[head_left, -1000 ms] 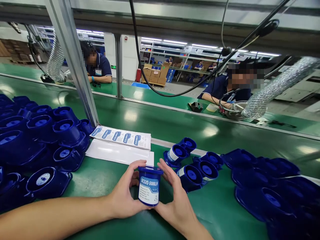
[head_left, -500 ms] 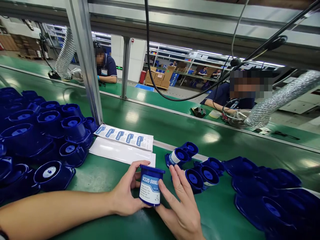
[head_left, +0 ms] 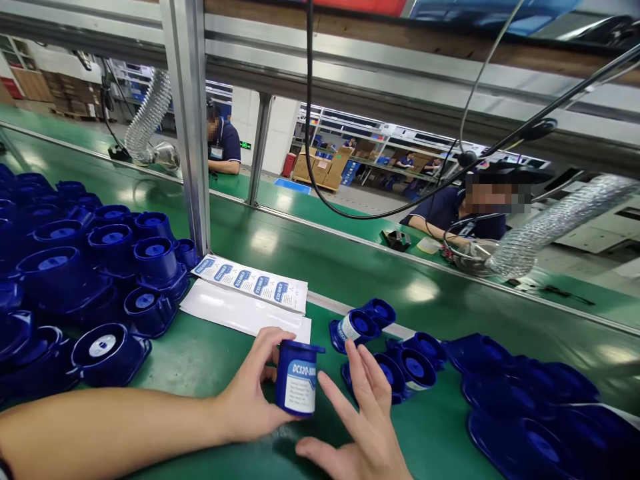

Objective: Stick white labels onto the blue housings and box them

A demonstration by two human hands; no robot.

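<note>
A dark blue plastic housing (head_left: pixel 299 377) with a white and blue label reading "DC52Q" stands upright in my left hand (head_left: pixel 250 390), whose thumb and fingers are wrapped round its left side. My right hand (head_left: pixel 367 413) is just right of the housing, fingers spread and apart from it, holding nothing. Behind them on the green bench lie a sheet of printed labels (head_left: pixel 255 280) and a blank white backing sheet (head_left: pixel 235 308). Beyond my right hand sit several blue housings (head_left: pixel 357 323), at least one with a label on its side.
Many blue housings (head_left: pixel 55 267) are massed on the left; more dark blue parts (head_left: pixel 530 380) lie on the right. A metal post (head_left: pixel 187 133) rises behind the label sheet, and a black cable (head_left: pixel 309 100) hangs in front. Co-workers (head_left: pixel 225 143) sit across the bench.
My right hand has come off the labelled housing, its thumb and fingers now spread. The housing has turned in my left hand, so less of its label faces me. The view has shifted slightly.
</note>
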